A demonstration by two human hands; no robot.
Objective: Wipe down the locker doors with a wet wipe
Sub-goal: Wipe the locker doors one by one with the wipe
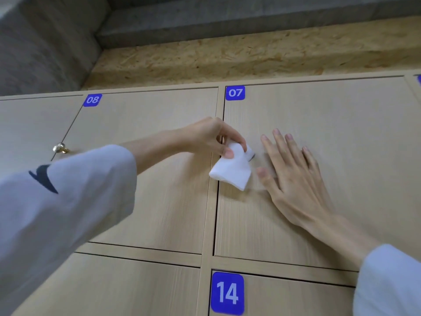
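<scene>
You face a wall of pale wood-grain locker doors, set in a frame of the same tone. Above them runs a band of chipboard (250, 58), and above that grey concrete (227, 17) that turns down the corner up and left of your hands.

Door 07 (341, 156) fills the space under and to the right of your right hand; its blue label (235, 93) sits above your left grip. Door 08 (148, 179) lies under your left forearm, with its own blue label (92, 100) up and to the left. Door 14 (296, 299) is below both hands, past the horizontal frame rail (273, 263). A small brass knob (59, 148) shows far left of the left grip, on the neighbouring door.

Your sleeves are pale grey-blue; the left sleeve (57, 213) carries a dark mark.

Your right hand (296, 179) lies flat and fully spread on door 07, fingers pointing up, holding nothing. Your left hand (211, 137) pinches the white wet wipe (231, 169) between thumb and fingers; the folded wipe hangs below the grip, over the left edge of door 07, just left of the right thumb. Whether it presses the door, you cannot tell.

The vertical gap (217, 201) between 08 and 07 runs directly beneath the left grip. Bare door surface lies open to the right of and above the right hand.
</scene>
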